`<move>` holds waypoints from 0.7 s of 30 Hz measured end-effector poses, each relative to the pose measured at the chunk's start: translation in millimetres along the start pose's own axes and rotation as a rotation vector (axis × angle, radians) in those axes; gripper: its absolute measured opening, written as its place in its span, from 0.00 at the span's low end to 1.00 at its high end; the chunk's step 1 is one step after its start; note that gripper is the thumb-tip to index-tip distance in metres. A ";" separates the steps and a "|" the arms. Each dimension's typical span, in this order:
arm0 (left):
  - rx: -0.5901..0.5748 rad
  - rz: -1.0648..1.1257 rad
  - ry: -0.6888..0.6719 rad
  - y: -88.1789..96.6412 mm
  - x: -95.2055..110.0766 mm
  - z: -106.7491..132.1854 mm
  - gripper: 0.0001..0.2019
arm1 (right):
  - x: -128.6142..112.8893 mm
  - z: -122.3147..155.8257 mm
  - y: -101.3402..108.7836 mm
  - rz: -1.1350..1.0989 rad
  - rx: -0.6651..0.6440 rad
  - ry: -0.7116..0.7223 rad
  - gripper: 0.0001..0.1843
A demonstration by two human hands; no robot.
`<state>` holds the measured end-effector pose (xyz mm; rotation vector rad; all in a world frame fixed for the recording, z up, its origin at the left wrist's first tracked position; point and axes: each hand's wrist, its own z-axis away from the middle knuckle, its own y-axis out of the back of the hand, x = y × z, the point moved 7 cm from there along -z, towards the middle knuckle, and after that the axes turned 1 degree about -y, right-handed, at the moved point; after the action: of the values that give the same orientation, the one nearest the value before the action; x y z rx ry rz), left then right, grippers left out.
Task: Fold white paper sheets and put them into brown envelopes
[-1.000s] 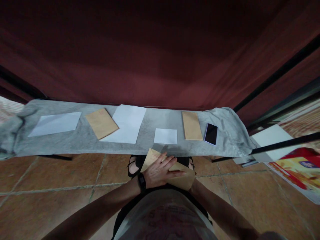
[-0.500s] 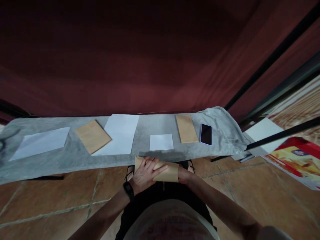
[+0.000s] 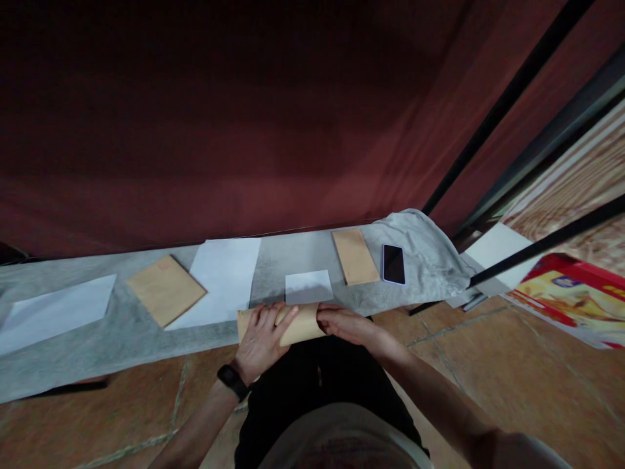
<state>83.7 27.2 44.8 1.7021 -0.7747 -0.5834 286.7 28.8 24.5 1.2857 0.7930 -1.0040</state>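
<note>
My left hand [image 3: 261, 339] and my right hand [image 3: 342, 321] both grip a folded brown envelope [image 3: 303, 324] at the near edge of a long bench covered in grey cloth [image 3: 122, 329]. The left hand, with a black watch on its wrist, lies over the envelope's left half with the fingers curled on it. The right hand pinches its right end. Just behind the envelope a small white paper [image 3: 308, 286] lies flat.
On the cloth from left to right lie a white envelope [image 3: 53, 309], a brown envelope [image 3: 165, 289], a large white sheet [image 3: 222, 277], another brown envelope [image 3: 355, 256] and a black phone [image 3: 393, 264]. A dark red curtain hangs behind. A red box [image 3: 569, 296] lies on the tiled floor at right.
Both hands have lifted the brown envelope from my lap up to the bench edge, and it is folded narrower. The view has swung up and left.
</note>
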 end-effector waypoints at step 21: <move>0.019 -0.137 0.322 -11.7 -87.5 37.0 0.45 | 38.1 -68.7 -9.3 0.749 0.207 -0.316 0.29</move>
<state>1.3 70.9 23.2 1.8194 -0.4383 -0.3808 297.0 90.9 -23.4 1.3941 -0.0594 -0.6508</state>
